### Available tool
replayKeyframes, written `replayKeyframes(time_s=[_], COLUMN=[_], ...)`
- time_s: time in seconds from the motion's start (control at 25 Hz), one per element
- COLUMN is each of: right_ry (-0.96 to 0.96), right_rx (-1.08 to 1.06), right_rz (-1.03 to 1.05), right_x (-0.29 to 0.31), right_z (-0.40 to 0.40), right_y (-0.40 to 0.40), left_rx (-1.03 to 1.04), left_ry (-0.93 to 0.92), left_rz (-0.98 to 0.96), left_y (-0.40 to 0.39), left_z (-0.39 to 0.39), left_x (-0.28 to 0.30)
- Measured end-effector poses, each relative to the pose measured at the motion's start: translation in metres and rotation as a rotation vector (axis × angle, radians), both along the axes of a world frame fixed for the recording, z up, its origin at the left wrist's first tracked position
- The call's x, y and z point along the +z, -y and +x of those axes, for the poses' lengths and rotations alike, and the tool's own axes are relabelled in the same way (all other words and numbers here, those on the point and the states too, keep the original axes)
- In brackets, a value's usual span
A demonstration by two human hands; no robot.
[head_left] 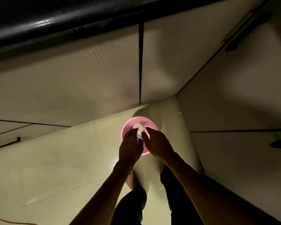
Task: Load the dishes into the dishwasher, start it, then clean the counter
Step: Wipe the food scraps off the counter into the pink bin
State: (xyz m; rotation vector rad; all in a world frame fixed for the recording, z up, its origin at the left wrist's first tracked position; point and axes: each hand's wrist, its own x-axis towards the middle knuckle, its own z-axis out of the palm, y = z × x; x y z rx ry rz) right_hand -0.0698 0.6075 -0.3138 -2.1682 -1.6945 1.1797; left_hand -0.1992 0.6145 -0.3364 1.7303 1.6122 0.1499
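Note:
A pink bucket (pixel 150 125) stands on the pale tiled floor in the corner where two runs of cabinets meet. Both my hands reach down into it from above. My left hand (pixel 131 147) and my right hand (pixel 157 143) sit side by side over the bucket's near half, fingers curled around a pale, crumpled cloth (pixel 140 127) that lies inside. A bluish bit of the cloth shows between my hands. How firmly each hand holds it is hard to see in the dim light.
Beige cabinet doors (pixel 88 82) rise behind the bucket under a black counter edge (pixel 55 25). More cabinet doors (pixel 234 103) with dark handles close in on the right. My legs and a bare foot (pixel 132 179) stand just below the bucket. Tiled floor (pixel 55 168) stretches left.

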Motion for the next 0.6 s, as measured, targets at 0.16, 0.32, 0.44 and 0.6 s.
replayKeyframes(time_s=[0.16, 0.32, 0.44, 0.6], right_ry=[-0.014, -0.009, 0.019, 0.031], right_rx=[-0.059, -0.14, -0.174, -0.215], right_rz=[0.047, 0.029, 0.072, 0.175], right_x=[0.067, 0.124, 0.168, 0.224], right_z=[0.007, 0.018, 0.032, 0.056], right_y=[0.012, 0.022, 0.027, 0.026], left_rx=[-0.048, -0.048, -0.062, -0.105], left_ry=[0.003, 0.048, 0.098, 0.172], left_rz=[0.002, -0.002, 0.034, 0.132], left_y=[0.006, 0.003, 0.002, -0.003], left_z=[0.005, 0.023, 0.041, 0.071], left_x=[0.064, 0.128, 0.175, 0.232])
